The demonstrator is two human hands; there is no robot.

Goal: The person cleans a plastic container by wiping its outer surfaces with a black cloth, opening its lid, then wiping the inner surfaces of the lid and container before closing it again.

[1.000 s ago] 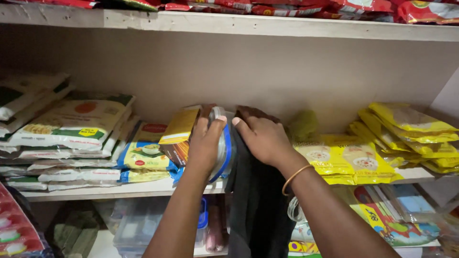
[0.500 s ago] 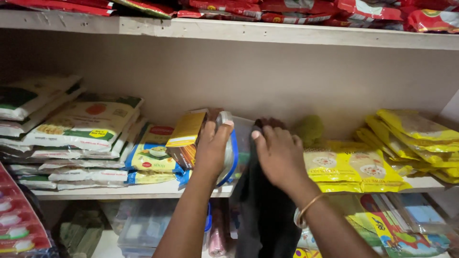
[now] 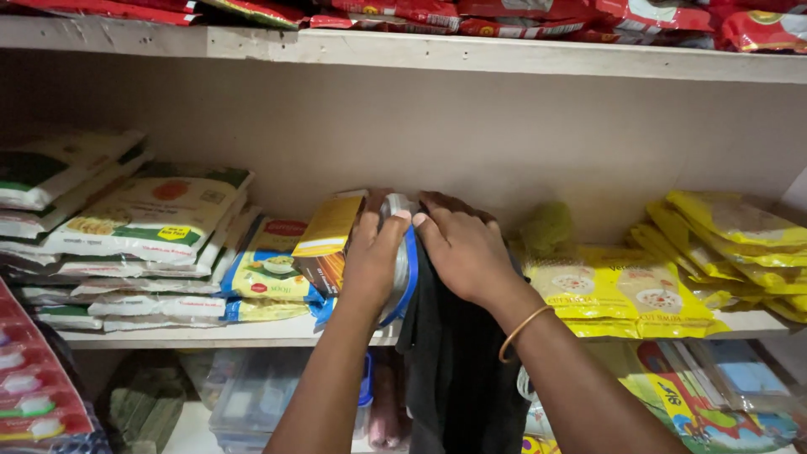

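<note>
Shop shelving w/ pale back wall fills the view; the middle shelf (image 3: 235, 335) is where I'm working. Centre of it, both my hands are on a clear plastic bag with a blue edge (image 3: 402, 282), standing upright approx mid-shelf, just right of a yellow-orange box (image 3: 324, 240). My left hand (image 3: 374, 256) is closed round the bag's left side & top, fingers curled over it. My right hand (image 3: 462, 244) presses on the top from the right, fingers bent down, thumb tip touching my left thumb; can't tell if it truly grips or only rests there. Thin gold bangle (image 3: 521, 329) on my right wrist. Dark cloth (image 3: 458, 370) hangs down under my right hand, in front of the shelf edge, touching the bag's right side.

Left of the box: small yellow-blue packets (image 3: 261, 273) stacked flat, then big white-green sacks (image 3: 151, 210) piled up to the far left. Right of my hand: a green bundle (image 3: 546, 229) at the back, blurred, then flat yellow packets (image 3: 614, 290) & more yellow packs (image 3: 740, 235) stacked at far right. Top shelf carries red packets (image 3: 504, 17) along its front. Lower shelf: clear plastic tub (image 3: 252, 395), colourful packs bottom right (image 3: 698, 403), pink-red packs (image 3: 29, 378) bottom left.
</note>
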